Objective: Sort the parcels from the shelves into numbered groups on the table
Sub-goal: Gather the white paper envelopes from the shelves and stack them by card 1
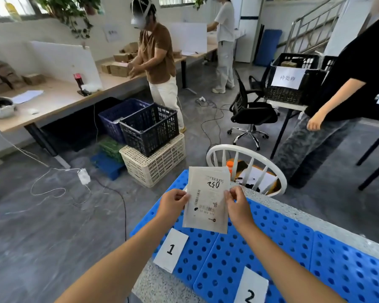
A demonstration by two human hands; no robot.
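Bright, even daylight from the windows (11, 7) at top left, their panes blown out to near white. Shadows soft and weak, darkest under the long desk (59, 99) below those windows. Strong wide-angle bending toward the frame edges away from the windows; floor (42, 215) below the desk smeared with motion blur, centre of frame fairly sharp, fine print soft.

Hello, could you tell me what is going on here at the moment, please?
A person holds a flat white parcel by its edges, left hand and right hand, above a blue perforated board on the table. Cards numbered 1 and 2 lie on the board. No parcel rests beside either card yet.
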